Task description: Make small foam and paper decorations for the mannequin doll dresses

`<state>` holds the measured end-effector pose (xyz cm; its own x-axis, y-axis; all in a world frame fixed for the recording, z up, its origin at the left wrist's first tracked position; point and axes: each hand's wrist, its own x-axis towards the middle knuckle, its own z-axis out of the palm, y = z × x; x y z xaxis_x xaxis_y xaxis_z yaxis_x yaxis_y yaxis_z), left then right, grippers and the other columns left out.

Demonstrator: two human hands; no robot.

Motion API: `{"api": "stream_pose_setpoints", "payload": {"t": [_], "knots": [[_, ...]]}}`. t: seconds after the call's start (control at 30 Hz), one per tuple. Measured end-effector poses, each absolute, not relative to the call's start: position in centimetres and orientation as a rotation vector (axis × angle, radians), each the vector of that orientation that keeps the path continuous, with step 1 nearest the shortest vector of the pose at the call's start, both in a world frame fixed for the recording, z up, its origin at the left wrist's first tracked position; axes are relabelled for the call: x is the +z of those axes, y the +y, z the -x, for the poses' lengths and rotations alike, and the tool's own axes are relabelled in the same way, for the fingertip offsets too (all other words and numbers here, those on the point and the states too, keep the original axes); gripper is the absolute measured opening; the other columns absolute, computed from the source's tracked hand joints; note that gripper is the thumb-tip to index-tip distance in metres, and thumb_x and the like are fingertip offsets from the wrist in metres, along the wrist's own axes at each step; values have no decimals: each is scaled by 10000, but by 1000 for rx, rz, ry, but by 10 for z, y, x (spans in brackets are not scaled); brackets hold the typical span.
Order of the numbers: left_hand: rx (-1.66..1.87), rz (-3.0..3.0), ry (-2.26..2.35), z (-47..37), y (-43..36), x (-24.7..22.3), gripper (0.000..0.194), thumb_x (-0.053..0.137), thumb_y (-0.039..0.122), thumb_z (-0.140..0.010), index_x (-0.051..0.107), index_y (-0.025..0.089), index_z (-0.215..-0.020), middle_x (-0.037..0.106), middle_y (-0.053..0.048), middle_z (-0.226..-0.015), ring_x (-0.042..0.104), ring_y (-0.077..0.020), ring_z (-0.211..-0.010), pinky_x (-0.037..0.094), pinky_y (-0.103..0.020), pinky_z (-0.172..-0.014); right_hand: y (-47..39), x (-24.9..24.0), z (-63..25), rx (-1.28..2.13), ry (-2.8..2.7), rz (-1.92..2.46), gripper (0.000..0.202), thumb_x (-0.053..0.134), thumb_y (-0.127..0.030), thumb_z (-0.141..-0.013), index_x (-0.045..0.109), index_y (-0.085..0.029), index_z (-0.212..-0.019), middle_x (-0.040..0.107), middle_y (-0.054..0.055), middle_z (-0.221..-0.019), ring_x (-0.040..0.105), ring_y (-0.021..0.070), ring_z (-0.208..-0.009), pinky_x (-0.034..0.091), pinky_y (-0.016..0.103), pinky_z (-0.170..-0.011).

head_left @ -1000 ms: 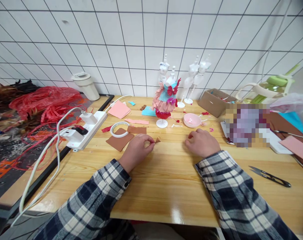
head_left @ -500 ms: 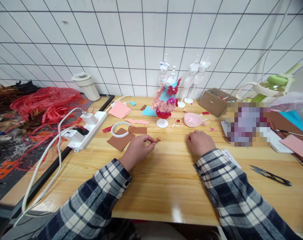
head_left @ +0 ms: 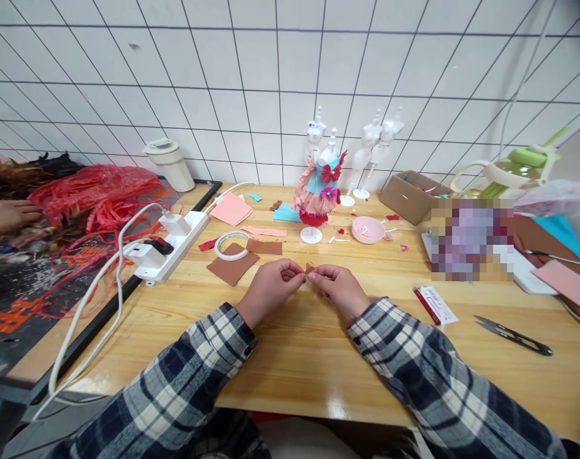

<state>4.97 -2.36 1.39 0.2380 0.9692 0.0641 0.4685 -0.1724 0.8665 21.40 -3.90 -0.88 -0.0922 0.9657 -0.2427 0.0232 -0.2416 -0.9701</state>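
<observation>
the left hand [head_left: 275, 280] and right hand [head_left: 340, 290] met near the middle of the desk [head_left: 309, 376], each grip pinched together at the fingertips on a small brown scrap [head_left: 309, 268] between them. beyond it stood a dressed mannequin [head_left: 320, 197], with a pink dish [head_left: 366, 241] to its right. a tape roll [head_left: 230, 257] rested partly on a larger brown sheet [head_left: 232, 272] at left. snips [head_left: 514, 336] lay to the right, past a red-and-white packet [head_left: 436, 306]. another person's hand [head_left: 10, 217] showed at the far left.

Brown scrap [head_left: 309, 266], one: small, thin, partly hidden by fingers; sits pinched between left hand [head_left: 273, 284] and right hand [head_left: 341, 290].
</observation>
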Motion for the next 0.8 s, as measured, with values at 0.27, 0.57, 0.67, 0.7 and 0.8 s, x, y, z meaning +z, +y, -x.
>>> {"api": "stream_pose_setpoints", "payload": {"t": [0.27,0.57,0.67,0.7,0.8], "knots": [[933,-1636,1315,-55,-27,11,186,653,345,-720,638,161,-744,720,-54,-737,679,-177,-674,542,-269,-631,-42,-4,-207,1345,-1097,1425,323,691,-467,-650,634,-161,-734,512,-45,-514,427,82,-439,302,206,-413],[946,-1700,1331,-53,-28,11,170,643,334,-734,649,164,-734,717,-39,-721,663,-158,-641,526,-242,-597,-43,-6,-210,1405,-1142,1361,384,686,-522,-665,647,-155,-769,540,-33,-552,491,98,-485,301,203,-426],[939,-1712,1334,-53,-28,11,167,641,335,-735,649,168,-731,716,-34,-711,658,-154,-629,520,-239,-586,-42,-6,-210,1394,-1160,1359,404,701,-535,-652,656,-152,-772,552,-25,-561,494,100,-486,304,209,-427],[942,-1717,1328,-53,-28,11,168,640,337,-737,650,170,-732,717,-33,-713,659,-154,-631,520,-239,-586,-42,-6,-210,1384,-1162,1361,407,705,-536,-649,656,-150,-767,551,-24,-553,491,100,-480,305,211,-428],[947,-1730,1324,-54,-29,11,172,641,344,-740,656,173,-738,720,-33,-725,660,-155,-638,520,-240,-591,-42,-8,-210,1369,-1151,1384,414,702,-543,-649,651,-144,-747,534,-28,-509,463,94,-454,299,213,-428]]}}
